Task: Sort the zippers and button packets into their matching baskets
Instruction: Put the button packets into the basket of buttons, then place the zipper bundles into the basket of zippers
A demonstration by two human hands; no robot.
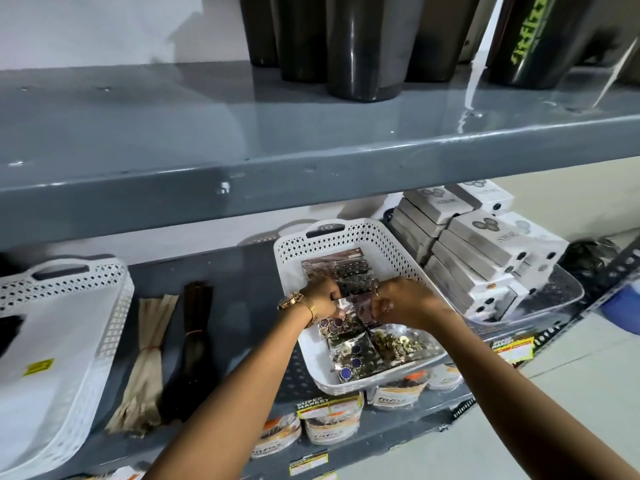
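A white perforated basket (pixel 381 237) on the middle shelf holds several clear button packets (pixel 388 344). Both hands are inside it: my left hand (pixel 320 299), with a gold watch on its wrist, and my right hand (pixel 403 301) each pinch an edge of one button packet (pixel 351 289) lying over the others. To the left, a beige zipper bundle (pixel 147 362) and a dark brown zipper bundle (pixel 194 341) lie on the shelf. At the far left stands a second white basket (pixel 110 306) with something black (pixel 10 332) in it, mostly out of view.
Stacked white boxes (pixel 485 251) fill a clear tray (pixel 561 299) to the right of the button basket. The grey upper shelf (pixel 277 174) carries dark tumblers (pixel 367 46). Packaged goods (pixel 329 424) hang below the shelf's front edge.
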